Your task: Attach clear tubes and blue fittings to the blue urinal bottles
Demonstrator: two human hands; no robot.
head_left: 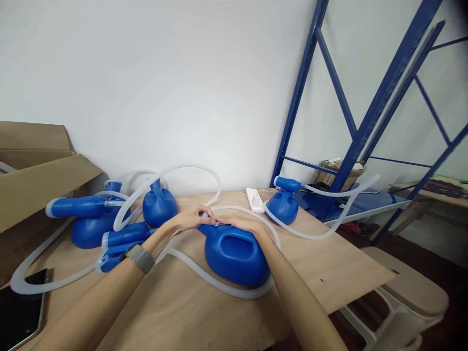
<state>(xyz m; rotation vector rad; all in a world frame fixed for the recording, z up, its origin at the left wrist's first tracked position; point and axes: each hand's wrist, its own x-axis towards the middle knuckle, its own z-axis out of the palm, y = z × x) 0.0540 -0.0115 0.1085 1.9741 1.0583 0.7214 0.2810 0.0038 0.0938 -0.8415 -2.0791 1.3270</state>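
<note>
In the head view, a blue plastic urinal bottle (234, 270) with a moulded handle lies on the wooden table in front of me, its neck pointing up and left. My left hand (190, 218) is closed around the neck, thumb and fingers pinched close to a small clear piece (216, 224). From the other side, my right hand (236, 222) rests along the bottle's upper edge, its fingertips gripping at that same piece. The piece is mostly covered by fingers. A whitish flexible hose (241, 293) loops on the table around the bottle.
Several more blue bottles with hoses stand left, one (160, 207) near the wall; another (283, 207) stands right. A white power strip (255, 200) lies behind. At left are an open cardboard box (32, 190) and a tablet (22, 312). A blue rack (336, 87) and plastic stool (405, 282) stand right.
</note>
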